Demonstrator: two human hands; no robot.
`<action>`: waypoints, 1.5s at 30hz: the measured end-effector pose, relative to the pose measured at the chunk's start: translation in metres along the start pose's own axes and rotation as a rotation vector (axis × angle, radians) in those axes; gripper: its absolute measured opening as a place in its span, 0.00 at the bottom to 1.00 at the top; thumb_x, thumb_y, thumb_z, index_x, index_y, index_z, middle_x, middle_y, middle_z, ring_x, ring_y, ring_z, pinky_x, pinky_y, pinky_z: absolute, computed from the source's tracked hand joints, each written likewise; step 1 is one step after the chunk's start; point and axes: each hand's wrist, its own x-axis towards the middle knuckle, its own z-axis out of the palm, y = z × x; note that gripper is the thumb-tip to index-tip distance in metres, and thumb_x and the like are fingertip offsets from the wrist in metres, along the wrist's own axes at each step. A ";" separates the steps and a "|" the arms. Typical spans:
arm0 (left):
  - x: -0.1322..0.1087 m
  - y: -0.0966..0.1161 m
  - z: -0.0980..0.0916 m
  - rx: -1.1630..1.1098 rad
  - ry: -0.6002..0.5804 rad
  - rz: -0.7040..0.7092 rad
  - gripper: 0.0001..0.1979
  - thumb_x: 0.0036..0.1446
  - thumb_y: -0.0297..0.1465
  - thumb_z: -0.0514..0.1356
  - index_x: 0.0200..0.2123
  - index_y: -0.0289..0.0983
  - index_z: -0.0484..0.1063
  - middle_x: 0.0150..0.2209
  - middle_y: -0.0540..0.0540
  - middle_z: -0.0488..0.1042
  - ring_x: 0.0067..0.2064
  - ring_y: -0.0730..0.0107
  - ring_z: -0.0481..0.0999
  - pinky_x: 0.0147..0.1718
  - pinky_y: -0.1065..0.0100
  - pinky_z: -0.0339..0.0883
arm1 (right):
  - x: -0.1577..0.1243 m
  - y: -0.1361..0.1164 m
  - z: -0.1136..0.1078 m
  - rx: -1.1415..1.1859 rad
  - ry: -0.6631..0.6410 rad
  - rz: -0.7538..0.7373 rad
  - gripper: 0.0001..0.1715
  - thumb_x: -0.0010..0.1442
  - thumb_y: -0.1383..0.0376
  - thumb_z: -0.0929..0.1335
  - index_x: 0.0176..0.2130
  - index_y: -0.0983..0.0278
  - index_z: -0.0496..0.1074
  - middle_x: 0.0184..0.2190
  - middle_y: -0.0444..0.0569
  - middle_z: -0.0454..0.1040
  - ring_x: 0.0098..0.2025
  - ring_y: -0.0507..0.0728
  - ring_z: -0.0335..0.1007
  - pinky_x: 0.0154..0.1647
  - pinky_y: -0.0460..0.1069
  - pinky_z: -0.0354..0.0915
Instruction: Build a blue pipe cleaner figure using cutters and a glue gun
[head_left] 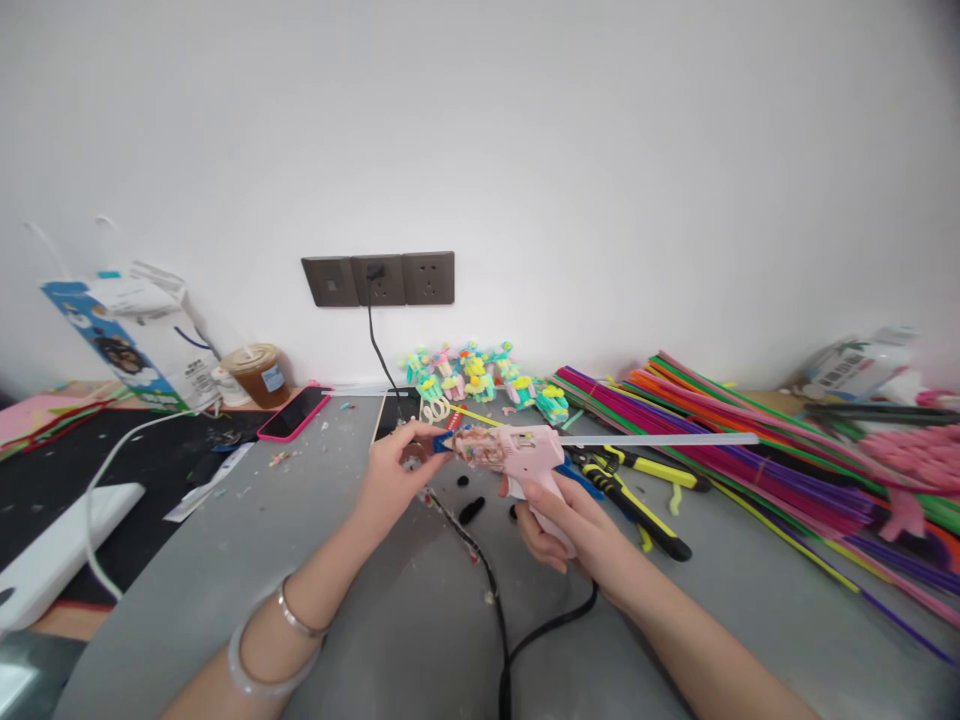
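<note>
My right hand [568, 524] is wrapped round the grip of a pink glue gun [525, 455], held level above the grey table [360, 600]. A long clear glue stick [660, 439] juts from the gun's back toward the right. My left hand [395, 470] pinches a small piece at the gun's blue nozzle [442, 441]; I cannot make out what the piece is. The gun's black cord [495, 600] trails down the table toward me.
Bundles of coloured pipe cleaners [750, 440] cover the right side. Black-and-yellow pliers [637, 500] lie by my right hand. Small pipe-cleaner figures [480, 375] stand under the wall sockets [379, 279]. A pink-cased phone [294, 412], iced drink cup [257, 374] and box [131, 340] sit left.
</note>
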 end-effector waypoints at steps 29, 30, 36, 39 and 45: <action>-0.001 -0.004 -0.002 -0.071 0.082 -0.063 0.08 0.53 0.34 0.67 0.35 0.36 0.76 0.28 0.49 0.75 0.29 0.71 0.74 0.29 0.72 0.71 | 0.005 -0.008 -0.002 -0.069 0.173 0.017 0.29 0.58 0.40 0.68 0.34 0.63 0.65 0.12 0.32 0.54 0.13 0.46 0.46 0.16 0.45 0.47; -0.001 -0.004 -0.002 -0.073 0.081 -0.066 0.08 0.53 0.34 0.67 0.35 0.36 0.76 0.28 0.49 0.75 0.30 0.71 0.74 0.29 0.72 0.71 | 0.006 -0.008 -0.003 -0.076 0.181 0.009 0.29 0.58 0.40 0.68 0.34 0.63 0.65 0.12 0.32 0.54 0.13 0.46 0.46 0.16 0.45 0.46; -0.001 -0.006 -0.003 -0.083 0.088 -0.064 0.07 0.54 0.34 0.66 0.35 0.37 0.75 0.29 0.49 0.75 0.31 0.70 0.74 0.29 0.72 0.71 | 0.007 -0.010 -0.005 -0.108 0.218 -0.004 0.29 0.58 0.40 0.67 0.33 0.63 0.65 0.12 0.32 0.54 0.13 0.46 0.47 0.17 0.45 0.48; -0.001 -0.007 -0.003 -0.091 0.091 -0.068 0.08 0.54 0.34 0.66 0.35 0.37 0.75 0.29 0.49 0.75 0.31 0.70 0.75 0.30 0.72 0.71 | 0.006 -0.012 -0.004 -0.107 0.215 -0.003 0.29 0.58 0.41 0.68 0.34 0.63 0.65 0.12 0.33 0.55 0.13 0.46 0.47 0.16 0.45 0.47; -0.001 -0.007 -0.002 -0.077 0.080 -0.059 0.07 0.53 0.33 0.66 0.36 0.36 0.76 0.29 0.49 0.75 0.31 0.71 0.75 0.30 0.72 0.71 | 0.004 -0.009 -0.003 -0.033 0.151 -0.029 0.26 0.60 0.43 0.67 0.34 0.62 0.63 0.12 0.32 0.54 0.13 0.46 0.46 0.15 0.45 0.47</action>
